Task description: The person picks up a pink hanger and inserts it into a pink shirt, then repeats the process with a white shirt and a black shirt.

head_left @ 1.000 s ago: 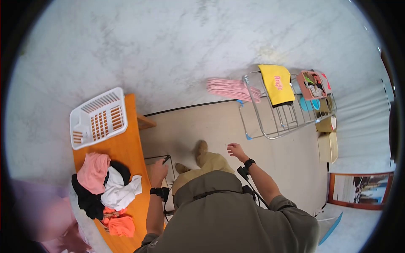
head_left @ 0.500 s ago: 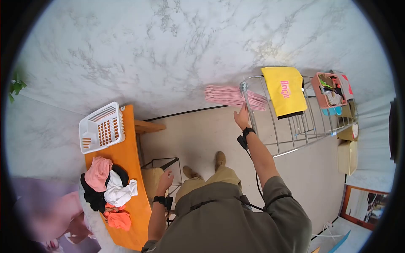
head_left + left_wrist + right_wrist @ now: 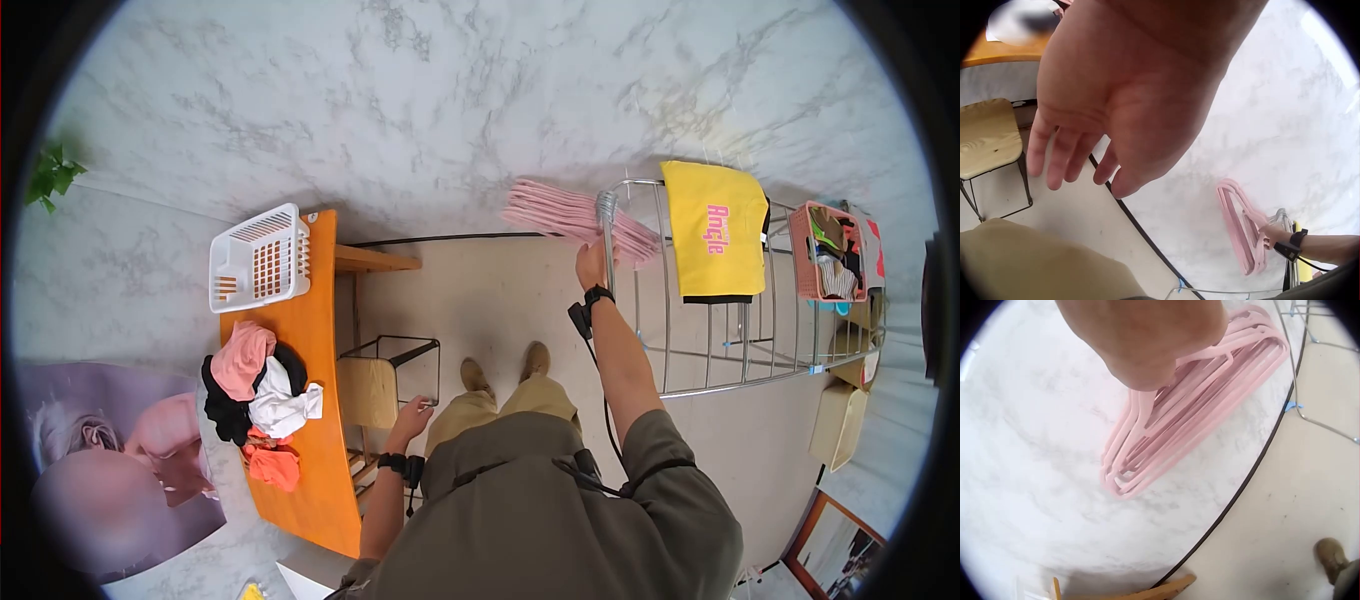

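Head view: pink hangers [image 3: 548, 212] hanging at right hand's [image 3: 592, 264] 12 o'clock, left hand's [image 3: 408, 422] 1 o'clock, long axis running 10-to-4. Right's sitting nearer, touching; can't tell if pinching. Left's dangling loose, empty.

Floor [image 3: 500, 300] lies open between table [image 3: 313, 345] and rack [image 3: 720, 389], but a stool [image 3: 368, 392] and pink hangers [image 3: 550, 208] jut in.
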